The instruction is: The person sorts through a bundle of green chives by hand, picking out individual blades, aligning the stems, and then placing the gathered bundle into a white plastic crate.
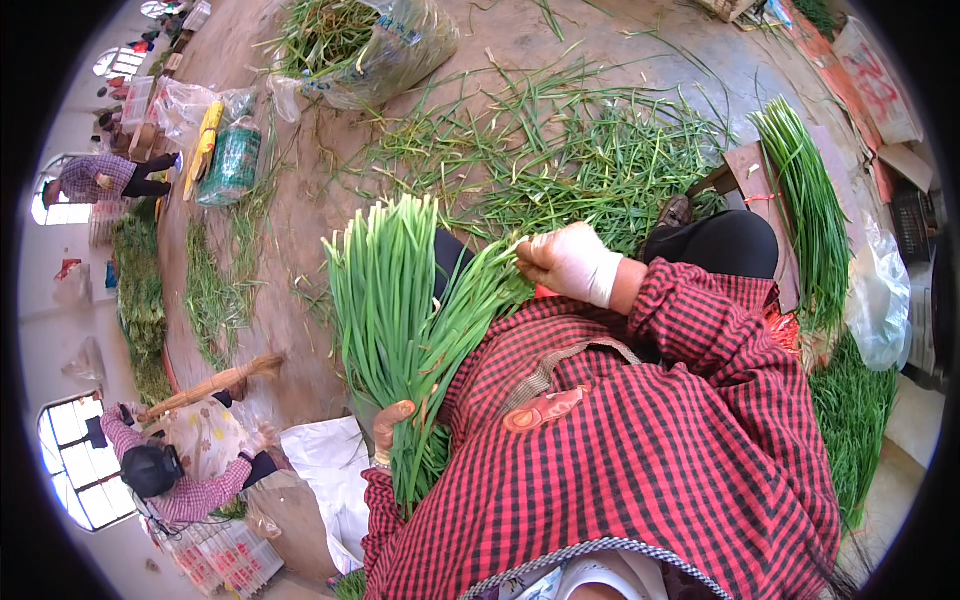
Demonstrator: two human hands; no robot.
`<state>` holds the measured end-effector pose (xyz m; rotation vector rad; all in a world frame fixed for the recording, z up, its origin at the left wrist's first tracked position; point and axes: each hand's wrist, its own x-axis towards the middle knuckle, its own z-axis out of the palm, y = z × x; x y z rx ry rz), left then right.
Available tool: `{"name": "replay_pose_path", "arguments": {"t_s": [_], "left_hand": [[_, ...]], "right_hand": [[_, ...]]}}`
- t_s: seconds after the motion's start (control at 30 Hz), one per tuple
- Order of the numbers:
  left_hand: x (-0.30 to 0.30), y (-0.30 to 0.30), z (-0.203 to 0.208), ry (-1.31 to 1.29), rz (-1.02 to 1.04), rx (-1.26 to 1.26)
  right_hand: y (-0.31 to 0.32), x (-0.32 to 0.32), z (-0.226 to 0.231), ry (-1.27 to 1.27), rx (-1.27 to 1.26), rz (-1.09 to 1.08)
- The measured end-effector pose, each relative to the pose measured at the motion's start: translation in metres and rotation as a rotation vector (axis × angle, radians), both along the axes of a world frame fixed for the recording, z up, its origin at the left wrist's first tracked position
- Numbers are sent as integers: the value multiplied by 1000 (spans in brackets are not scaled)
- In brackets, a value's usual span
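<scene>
A thick bunch of green Chinese chives (385,310) lies across my lap, its pale cut ends fanned out at the far side. Near its lower end my left hand (390,428) wraps round it, with the thumb on top and most fingers hidden under the leaves. My right hand (572,262), in a whitish glove or wrap, pinches a few chive strands at the bunch's right edge. To my right, a tied bundle of chives (800,200) with a red band rests on a board (752,190).
Loose chive leaves (600,160) litter the floor ahead. A clear plastic bag of chives (400,60) stands beyond them. Green wrapped roll (230,165) and yellow object (203,145) lie at left. Two people (155,470) (95,185) are farther left. More chives (850,420) lie at right.
</scene>
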<state>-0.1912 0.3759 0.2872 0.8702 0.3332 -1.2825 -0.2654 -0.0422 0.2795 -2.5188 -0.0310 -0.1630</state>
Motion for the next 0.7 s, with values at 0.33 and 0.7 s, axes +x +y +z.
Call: {"name": "replay_pose_path", "arguments": {"t_s": [0.33,0.7], "left_hand": [[-9,56,-65,-214,-74,321],[2,75,-77,-409,-431,276]], "right_hand": [[-88,-7,-5,279,-271,-298],[-7,7,12,81,49,118]]}}
